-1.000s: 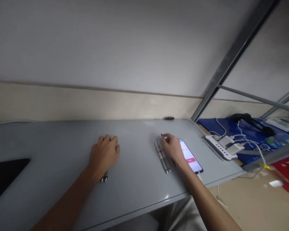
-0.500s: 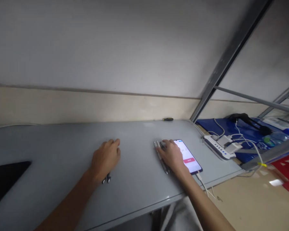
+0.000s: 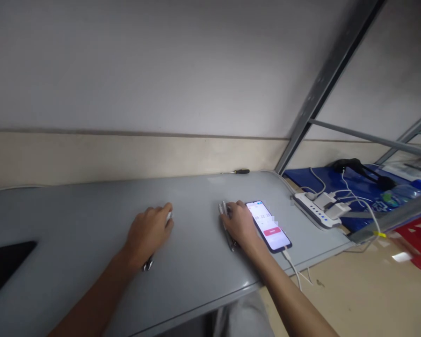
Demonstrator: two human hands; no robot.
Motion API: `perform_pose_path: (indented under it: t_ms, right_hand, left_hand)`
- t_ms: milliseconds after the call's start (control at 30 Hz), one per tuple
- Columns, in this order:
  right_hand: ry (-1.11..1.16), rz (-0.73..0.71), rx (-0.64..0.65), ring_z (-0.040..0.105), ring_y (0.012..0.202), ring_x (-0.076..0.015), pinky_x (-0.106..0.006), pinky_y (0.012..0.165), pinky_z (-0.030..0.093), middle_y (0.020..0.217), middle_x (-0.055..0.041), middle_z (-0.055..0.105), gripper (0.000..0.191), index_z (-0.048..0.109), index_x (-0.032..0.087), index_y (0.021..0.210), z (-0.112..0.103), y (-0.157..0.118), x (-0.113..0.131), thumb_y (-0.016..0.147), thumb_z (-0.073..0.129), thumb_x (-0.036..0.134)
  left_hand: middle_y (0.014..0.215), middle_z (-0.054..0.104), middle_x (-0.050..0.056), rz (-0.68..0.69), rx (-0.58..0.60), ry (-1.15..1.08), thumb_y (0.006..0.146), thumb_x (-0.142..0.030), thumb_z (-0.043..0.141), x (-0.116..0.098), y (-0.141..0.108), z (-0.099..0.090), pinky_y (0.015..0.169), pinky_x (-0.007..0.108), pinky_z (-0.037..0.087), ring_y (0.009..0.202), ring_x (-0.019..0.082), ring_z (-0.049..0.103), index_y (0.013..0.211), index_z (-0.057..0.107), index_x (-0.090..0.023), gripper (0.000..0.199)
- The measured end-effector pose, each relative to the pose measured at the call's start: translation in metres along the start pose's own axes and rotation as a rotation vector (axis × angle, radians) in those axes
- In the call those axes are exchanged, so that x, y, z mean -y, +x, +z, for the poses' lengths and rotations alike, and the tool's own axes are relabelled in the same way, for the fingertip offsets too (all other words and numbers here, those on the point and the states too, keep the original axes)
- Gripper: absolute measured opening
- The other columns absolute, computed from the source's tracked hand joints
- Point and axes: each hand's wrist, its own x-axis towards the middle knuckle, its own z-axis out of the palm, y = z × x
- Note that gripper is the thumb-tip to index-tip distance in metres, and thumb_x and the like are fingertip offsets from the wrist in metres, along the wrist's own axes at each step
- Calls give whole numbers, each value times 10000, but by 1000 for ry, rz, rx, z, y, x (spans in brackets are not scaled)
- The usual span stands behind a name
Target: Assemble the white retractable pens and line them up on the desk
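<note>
My left hand (image 3: 149, 234) rests low over the grey desk (image 3: 189, 271), fingers curled round pens. The dark and silver ends of pens (image 3: 147, 264) poke out beneath the wrist, and a whitish end shows between thumb and fingertips. The palm hides the rest. Further right, my right hand (image 3: 240, 224) is closed from above on a small bunch of silver-grey pens (image 3: 227, 231) lying along its thumb side. Just beside that hand lies a phone (image 3: 269, 227) with a lit timer screen, a white cable plugged into its lower end.
A screwdriver (image 3: 236, 172) lies along the wall. At the right stand a white power strip (image 3: 315, 210) with chargers, a metal frame post (image 3: 315, 103) and a plastic bottle (image 3: 396, 199) on a blue surface. A black flat object (image 3: 7, 267) lies at left.
The right hand and its pens have shifted slightly left, away from the phone. A whitish end now shows at the left hand's fingertips. The view has also shifted a little.
</note>
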Motion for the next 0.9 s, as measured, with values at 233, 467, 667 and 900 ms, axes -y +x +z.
perform_pose_path:
  t_ms: [233, 467, 667, 900]
  right_hand:
    - [25, -29, 43, 618, 816, -212, -287, 722, 407, 989, -119, 630, 230, 689, 156, 960, -4, 3, 2, 837, 606, 332]
    - [17, -17, 58, 624, 881, -249, -328, 756, 437, 1056, -123, 609, 364, 663, 189, 1124, -6, 10, -1, 835, 633, 409]
    - [18, -162, 46, 469, 1155, -329, -404, 863, 438, 1152, -157, 589, 490, 597, 203, 1277, -11, 23, 21, 828, 652, 391]
    - [114, -293, 88, 473, 1149, -277, -392, 927, 398, 1167, -117, 599, 424, 618, 218, 1232, -18, 56, 25, 846, 641, 393]
  left_hand:
    - [750, 637, 37, 3, 48, -45, 876, -239, 433, 0, -1, 0, 610, 290, 314, 714, 222, 609, 912, 567, -210, 142]
    - [760, 636, 36, 19, 54, -75, 868, -212, 443, -2, -2, 5, 640, 297, 340, 729, 216, 604, 929, 564, -204, 136]
    - [755, 625, 18, 117, -89, -325, 873, -222, 454, -8, 1, 13, 691, 295, 399, 750, 193, 590, 865, 570, -202, 118]
    - [741, 616, -10, 110, -148, -580, 864, -262, 479, -9, 1, 15, 670, 275, 428, 684, 151, 579, 859, 565, -206, 103]
